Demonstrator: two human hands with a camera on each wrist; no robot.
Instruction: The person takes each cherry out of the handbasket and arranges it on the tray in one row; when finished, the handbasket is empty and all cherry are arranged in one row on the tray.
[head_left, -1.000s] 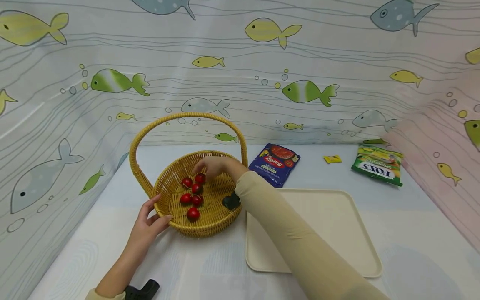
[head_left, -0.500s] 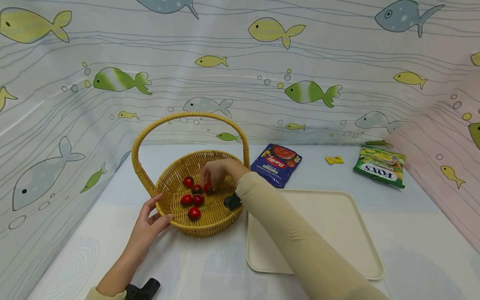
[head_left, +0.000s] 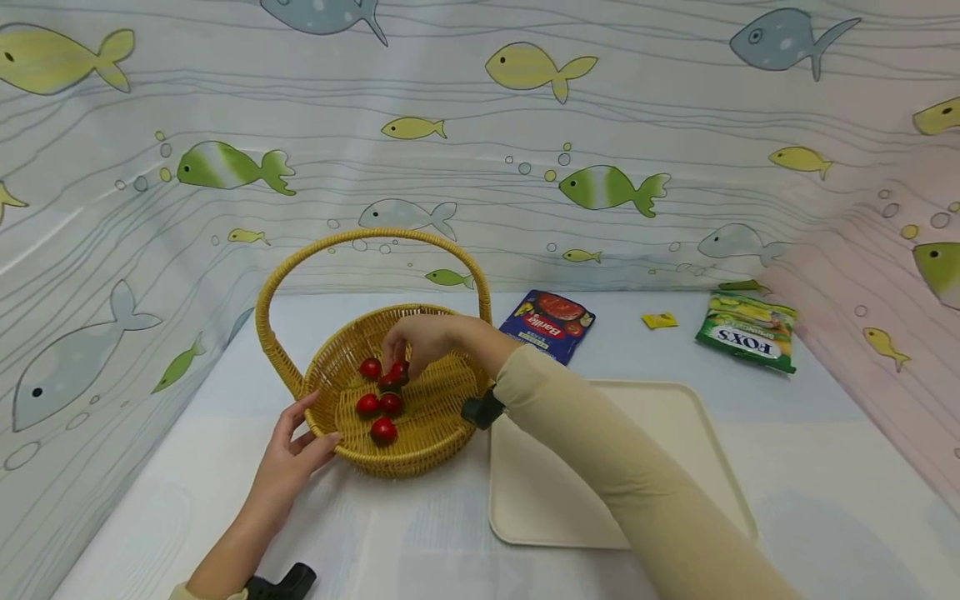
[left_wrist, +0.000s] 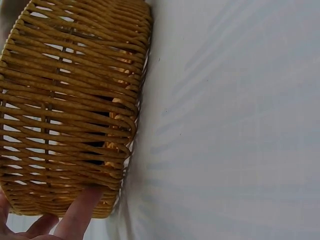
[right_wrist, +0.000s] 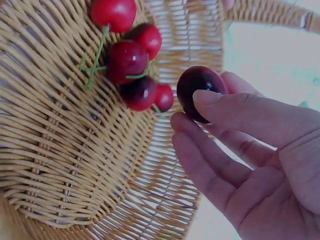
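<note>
My left hand (head_left: pixel 287 460) rests against the left side of the woven wicker basket (head_left: pixel 405 462), thumb and fingers spread at its rim. In the left wrist view, the thumb (left_wrist: pixel 80 212) presses on the basket's outer wall. Inside the basket, my right hand (head_left: pixel 422 340) pinches a dark red cherry (right_wrist: pixel 197 92) between thumb and fingers. The right wrist view shows the cherry raised beside several other cherries (right_wrist: pixel 127 62), some with green stems. These lie grouped on the basket floor, left of my right hand.
The basket's tall arched handle (head_left: pixel 375 234) rises over it. A cream tray (head_left: pixel 547 508) lies to the right, partly under my right forearm. Behind are a blue Barilla pouch (head_left: pixel 551 321), a small yellow packet (head_left: pixel 659 320) and a green FOX'S bag (head_left: pixel 748 329).
My right hand reached in among the cherries, moved right, then back left, and now pinches one. My left hand has stayed at the basket's side.
</note>
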